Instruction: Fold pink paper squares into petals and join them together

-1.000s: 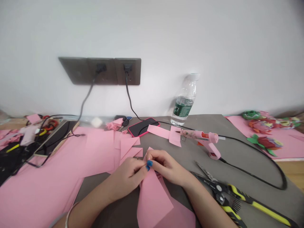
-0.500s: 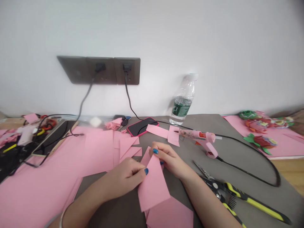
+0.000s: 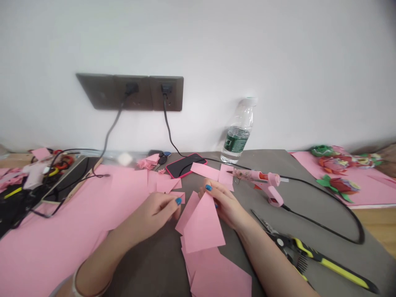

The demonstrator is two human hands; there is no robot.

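My right hand [image 3: 227,205] is closed on the top edge of a pink paper sheet [image 3: 202,225], which it holds tilted just above the grey mat [image 3: 154,264]. My left hand [image 3: 153,212] is curled to the left of that sheet, apart from it. Its thumb and fingertips pinch at a small pink paper scrap [image 3: 180,195] at the edge of the cut triangles [image 3: 165,185]. More pink paper pieces [image 3: 216,274] lie stacked under and in front of the held sheet.
A pink glue gun [image 3: 266,183] with a black cord lies right of my hands. Yellow-handled cutters [image 3: 309,255] sit at the near right. A phone [image 3: 184,165], a water bottle [image 3: 238,134], large pink sheets [image 3: 62,239] and paper flowers [image 3: 338,183] surround the mat.
My left hand let go of the pink sheet and moved left to the scraps. My right hand lifted the sheet and turned it, so that it now holds it alone.
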